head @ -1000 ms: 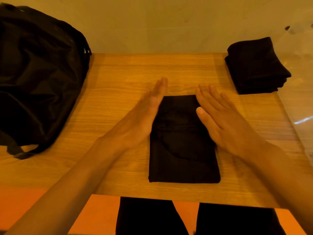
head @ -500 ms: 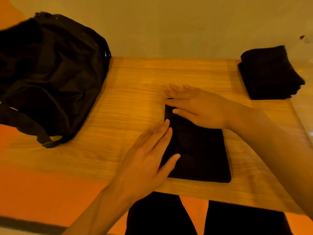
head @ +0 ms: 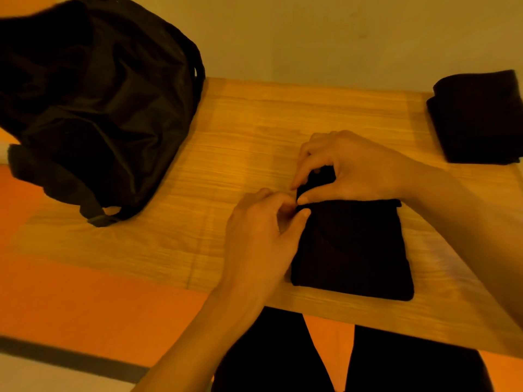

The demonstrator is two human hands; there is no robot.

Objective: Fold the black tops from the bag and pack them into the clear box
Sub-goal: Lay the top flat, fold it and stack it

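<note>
Left hand [head: 260, 236] and right hand [head: 349, 168] pinch the far end of the black top [head: 353, 250], lying near-to-far.

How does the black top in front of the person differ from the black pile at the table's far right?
The black top lies at the table's near edge; the pile sits far right. The black top is thin; the pile is thick, layered. The left grip and right grip pinch the black top; nothing touches the pile. Both are black cloth.
</note>
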